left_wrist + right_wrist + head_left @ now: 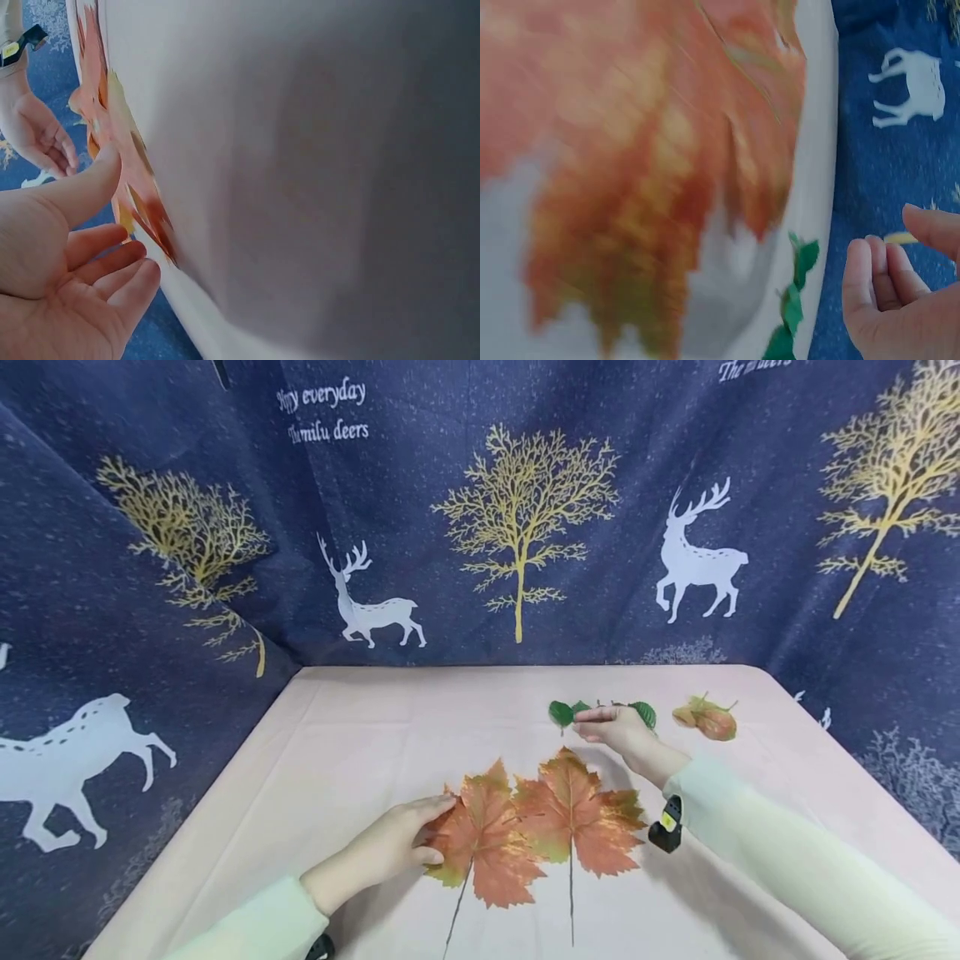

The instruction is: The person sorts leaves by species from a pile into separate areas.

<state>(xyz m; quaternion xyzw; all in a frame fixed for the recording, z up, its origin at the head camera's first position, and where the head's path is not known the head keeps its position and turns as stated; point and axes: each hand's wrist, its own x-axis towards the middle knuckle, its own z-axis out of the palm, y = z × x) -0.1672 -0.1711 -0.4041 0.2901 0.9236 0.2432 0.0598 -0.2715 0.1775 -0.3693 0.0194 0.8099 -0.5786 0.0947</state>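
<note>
Two orange maple leaves lie side by side on the pink tablecloth (337, 752). My left hand (437, 831) rests with straight fingers on the outer edge of the left leaf (487, 843); in the left wrist view its thumb (101, 176) touches that leaf's edge (142, 202). The right leaf (573, 814) lies free. Farther back, my right hand (600, 722) hovers over a green leafy sprig (561, 712). In the right wrist view its fingers (889, 274) are loosely curled and hold nothing, just off the sprig (795, 300).
A small cluster of orange-brown leaves (708, 720) lies at the back right of the table. Dark blue cloth printed with deer and trees (517, 527) walls the table on three sides. A black wrist camera (666, 827) sits on my right sleeve.
</note>
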